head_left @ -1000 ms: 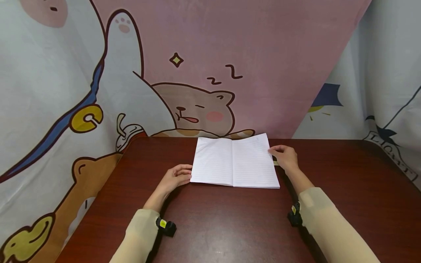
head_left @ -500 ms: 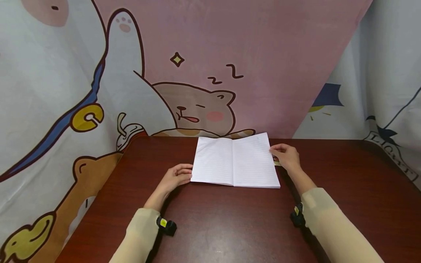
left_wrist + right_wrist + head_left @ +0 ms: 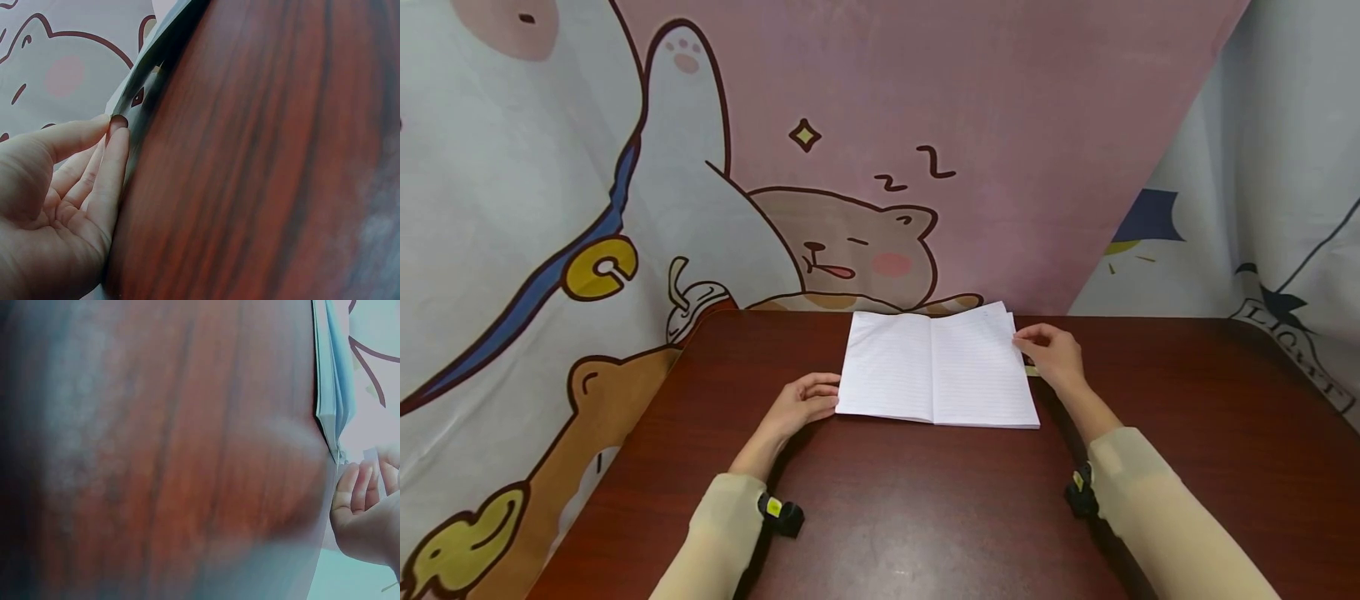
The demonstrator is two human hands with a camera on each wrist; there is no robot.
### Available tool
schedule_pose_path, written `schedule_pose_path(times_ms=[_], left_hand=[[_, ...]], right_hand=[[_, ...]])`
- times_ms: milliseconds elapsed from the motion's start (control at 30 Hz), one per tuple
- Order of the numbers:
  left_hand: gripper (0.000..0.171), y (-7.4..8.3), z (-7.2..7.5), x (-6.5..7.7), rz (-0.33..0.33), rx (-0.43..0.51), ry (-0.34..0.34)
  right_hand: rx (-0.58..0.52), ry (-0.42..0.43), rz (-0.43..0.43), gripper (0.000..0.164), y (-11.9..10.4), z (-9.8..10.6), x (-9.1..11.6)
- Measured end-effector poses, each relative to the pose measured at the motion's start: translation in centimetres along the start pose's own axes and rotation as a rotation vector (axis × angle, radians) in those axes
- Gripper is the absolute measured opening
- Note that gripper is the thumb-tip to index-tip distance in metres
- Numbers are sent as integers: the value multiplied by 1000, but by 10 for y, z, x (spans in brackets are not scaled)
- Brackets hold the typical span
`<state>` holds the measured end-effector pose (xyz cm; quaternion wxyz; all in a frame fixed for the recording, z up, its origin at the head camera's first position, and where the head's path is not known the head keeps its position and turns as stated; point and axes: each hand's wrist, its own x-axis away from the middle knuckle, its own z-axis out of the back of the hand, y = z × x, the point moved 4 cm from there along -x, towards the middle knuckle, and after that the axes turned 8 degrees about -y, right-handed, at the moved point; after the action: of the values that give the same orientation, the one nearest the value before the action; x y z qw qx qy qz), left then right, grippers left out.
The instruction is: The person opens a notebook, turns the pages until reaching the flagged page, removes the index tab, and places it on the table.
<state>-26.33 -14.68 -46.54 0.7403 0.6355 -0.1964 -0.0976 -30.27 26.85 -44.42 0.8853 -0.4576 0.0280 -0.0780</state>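
Note:
An open lined notebook (image 3: 887, 367) lies on the table in the head view, its white pages facing up. At its left edge my left hand (image 3: 799, 406) holds the notebook between thumb and fingers; the left wrist view shows the thumb (image 3: 84, 134) meeting the fingertips at that edge. My right hand (image 3: 1054, 358) pinches the upper right edge of the right page (image 3: 977, 367). At the top right, one page corner stands slightly apart from the sheets under it. In the right wrist view the right hand (image 3: 369, 512) appears at the frame's edge, its fingertips partly washed out.
The dark red-brown wooden table (image 3: 895, 517) reaches back to a cartoon-printed cloth (image 3: 1000, 167). A small yellowish tab (image 3: 1031, 372) shows beside the notebook, below the right hand. Black wrist cameras (image 3: 782, 516) sit on both forearms.
The top right page corner has separated a little from the sheets beneath and shifted left. My right hand moved slightly right, then slightly back left. My left hand stays put.

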Motion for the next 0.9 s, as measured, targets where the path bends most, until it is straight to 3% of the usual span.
schedule_pose_path(times_ms=[267, 700, 900], left_hand=[[42, -1, 0, 0, 3, 4, 1], [42, 0, 0, 0, -1, 10, 3], [42, 0, -1, -1, 3, 16, 1]], right_hand=[[-8, -31, 13, 29, -3, -2, 2], [-4, -106, 186, 23, -8, -5, 2], [-29, -170, 200, 24, -6, -7, 1]])
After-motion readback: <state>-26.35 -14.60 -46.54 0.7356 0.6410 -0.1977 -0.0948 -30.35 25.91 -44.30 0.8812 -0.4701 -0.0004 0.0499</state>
